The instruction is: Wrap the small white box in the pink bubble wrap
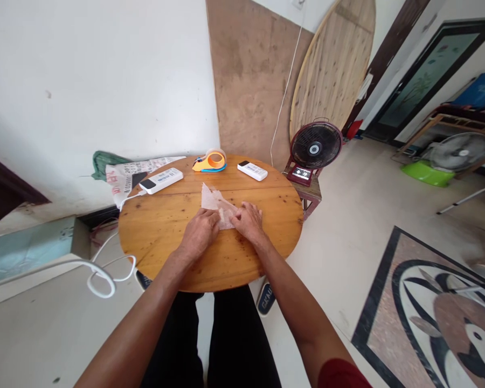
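Note:
A thin, whitish, see-through sheet (215,200), like tissue or plastic film, lies crumpled and partly folded on the round wooden table (153,231). My left hand (201,229) grips its left lower edge with curled fingers. On the other side, my right hand (248,219) pinches the right edge between thumb and fingers. The two hands are a short way apart, both resting at the tabletop. One corner of the sheet points up and away from me. Whether it is paper or plastic I cannot tell.
An orange and blue tape dispenser (210,161) stands at the table's back. White power banks lie to its left (161,180) and right (252,171); a white cable (105,277) loops off the left side. A fan (316,145) stands on a stool (309,191) to the right.

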Tool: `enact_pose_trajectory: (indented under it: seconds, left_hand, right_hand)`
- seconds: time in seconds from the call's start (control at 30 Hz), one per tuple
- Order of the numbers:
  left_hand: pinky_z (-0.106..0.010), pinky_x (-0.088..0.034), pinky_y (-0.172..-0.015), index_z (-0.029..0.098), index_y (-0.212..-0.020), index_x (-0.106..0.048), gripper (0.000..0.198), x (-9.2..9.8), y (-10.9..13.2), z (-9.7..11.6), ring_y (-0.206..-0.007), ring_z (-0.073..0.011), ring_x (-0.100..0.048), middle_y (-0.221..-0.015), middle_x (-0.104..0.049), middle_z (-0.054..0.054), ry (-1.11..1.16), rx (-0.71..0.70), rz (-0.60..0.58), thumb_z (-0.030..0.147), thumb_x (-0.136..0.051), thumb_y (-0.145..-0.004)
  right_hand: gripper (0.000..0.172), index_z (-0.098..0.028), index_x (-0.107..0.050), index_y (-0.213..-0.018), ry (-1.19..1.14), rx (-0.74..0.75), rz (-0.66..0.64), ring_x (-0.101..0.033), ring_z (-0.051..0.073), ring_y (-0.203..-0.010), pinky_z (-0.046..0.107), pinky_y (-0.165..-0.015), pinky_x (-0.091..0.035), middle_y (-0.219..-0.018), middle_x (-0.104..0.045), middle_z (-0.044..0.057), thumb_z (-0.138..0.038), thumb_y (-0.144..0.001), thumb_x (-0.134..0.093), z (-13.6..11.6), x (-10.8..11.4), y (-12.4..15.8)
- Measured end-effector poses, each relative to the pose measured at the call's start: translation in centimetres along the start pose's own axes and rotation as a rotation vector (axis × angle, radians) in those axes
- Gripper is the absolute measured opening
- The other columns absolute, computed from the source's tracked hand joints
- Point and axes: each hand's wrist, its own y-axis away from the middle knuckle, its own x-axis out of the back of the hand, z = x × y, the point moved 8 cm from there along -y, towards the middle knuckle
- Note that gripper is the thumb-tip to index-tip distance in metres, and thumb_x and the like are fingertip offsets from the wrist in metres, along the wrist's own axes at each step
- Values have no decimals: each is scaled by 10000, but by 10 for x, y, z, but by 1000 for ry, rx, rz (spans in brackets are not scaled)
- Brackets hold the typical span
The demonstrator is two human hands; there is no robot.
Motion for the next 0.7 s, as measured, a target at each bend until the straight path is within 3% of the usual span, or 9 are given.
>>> enact_pose_trajectory:
  seconds: [0.17,0.37,0.57,0.7]
  left_hand:
    - [-363,-490,-935,193,-885,-668,240,-1,0,0,-1080,-239,-568,-1076,-703,-80,-14,10,-24,94,-462,-811]
    - [-371,-496,-924,192,-907,-670,249,0,-1,0,-1073,-245,-570,-1084,-705,-84,-13,9,-30,108,-457,-812]
    - [-372,-502,-887,198,-988,-671,287,0,0,-1,-1031,-251,-575,-1082,-704,-81,-34,7,-26,121,-445,-829]
    - [-367,-488,-910,217,-973,-697,306,1,0,2,-1043,-240,-570,-1129,-691,-67,-25,-37,-18,101,-458,-821]
  right_hand:
    - [156,-189,-697,-802,-74,-44,45,-518,248,-1183,370,-953,-354,-1326,-588,80,-251,-819,-555,5,4,-3]
    - [168,-209,-674,-819,-71,-76,39,-621,184,-867,300,-814,-389,-899,-722,39,-237,-832,-509,7,6,-4]
    - [172,-233,-646,-907,-165,-118,64,-617,183,-804,276,-730,-411,-862,-708,14,-239,-812,-503,12,9,-3]
    - [322,-231,-589,-1114,-303,-58,123,-616,178,-771,268,-711,-434,-844,-700,-1,-225,-804,-501,10,10,-4]
